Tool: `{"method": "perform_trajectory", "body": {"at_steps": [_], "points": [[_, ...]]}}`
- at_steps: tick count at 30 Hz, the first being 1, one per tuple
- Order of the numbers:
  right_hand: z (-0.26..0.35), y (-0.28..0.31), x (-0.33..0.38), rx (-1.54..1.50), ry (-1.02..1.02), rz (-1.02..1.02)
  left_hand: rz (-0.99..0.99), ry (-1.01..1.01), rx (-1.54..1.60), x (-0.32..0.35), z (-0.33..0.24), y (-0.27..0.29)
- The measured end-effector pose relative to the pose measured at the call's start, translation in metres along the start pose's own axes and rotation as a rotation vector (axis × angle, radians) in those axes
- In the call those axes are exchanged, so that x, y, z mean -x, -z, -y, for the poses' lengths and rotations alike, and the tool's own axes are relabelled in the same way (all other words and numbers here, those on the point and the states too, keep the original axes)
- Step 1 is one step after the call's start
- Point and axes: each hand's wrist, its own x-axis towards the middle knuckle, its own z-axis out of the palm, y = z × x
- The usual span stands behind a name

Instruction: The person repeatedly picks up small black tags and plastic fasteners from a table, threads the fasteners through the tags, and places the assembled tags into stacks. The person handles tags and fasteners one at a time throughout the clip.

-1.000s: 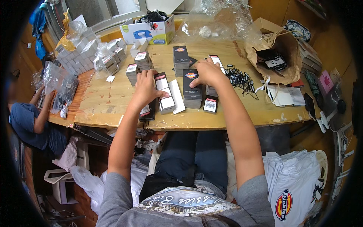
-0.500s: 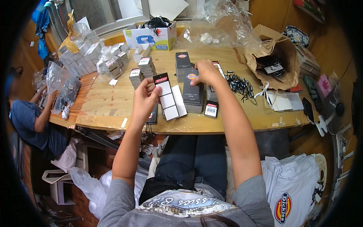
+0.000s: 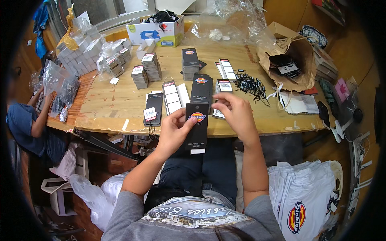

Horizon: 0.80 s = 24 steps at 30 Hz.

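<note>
My left hand (image 3: pixel 177 130) is closed on a dark hang tag (image 3: pixel 197 134) with a coloured oval emblem, held over the table's front edge. A white edge sticks out below the tag. My right hand (image 3: pixel 236 116) is beside it, thumb and fingertips pinched together; anything between them is too small to make out. Under those fingers, partly covered, lies a small barcode tag (image 3: pixel 218 113). Just beyond the hands stands a stack of dark tags (image 3: pixel 201 87). To its left lie a tag with white label panels (image 3: pixel 172 97) and dark tags with a barcode label (image 3: pixel 150 114).
Farther back are another dark tag stack (image 3: pixel 189 64), small barcode tag stacks (image 3: pixel 150 66) and a white box of black cords (image 3: pixel 157 34). Black cords (image 3: pixel 251 86) lie at right, near a paper bag (image 3: pixel 287 60). A co-worker (image 3: pixel 28 124) sits at far left.
My left hand has moved right and toward me; a dark tag now shows in its grip instead of a panelled one. My right hand has left the dark stack and come nearer.
</note>
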Motion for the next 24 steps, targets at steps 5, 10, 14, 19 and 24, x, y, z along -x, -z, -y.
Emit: {"method": "perform_trajectory", "body": {"at_steps": [5, 10, 14, 19, 24], "points": [[-0.038, -0.003, 0.018, 0.579, 0.187, -0.049, 0.032, 0.107, 0.055, 0.019, -0.001, 0.004], [-0.036, 0.002, 0.017, 0.579, 0.146, 0.0, 0.047, 0.189, 0.082, 0.026, 0.005, 0.003], [-0.038, 0.0, 0.018, 0.605, 0.211, -0.056, 0.06, 0.198, 0.099, 0.025, 0.015, 0.003], [-0.024, -0.013, 0.047, 0.597, 0.625, -0.353, 0.006, 0.207, 0.149, 0.022, 0.024, -0.001], [0.001, -0.024, 0.074, 0.463, 0.625, -0.085, -0.019, 0.163, 0.199, 0.026, 0.028, -0.007]]}}
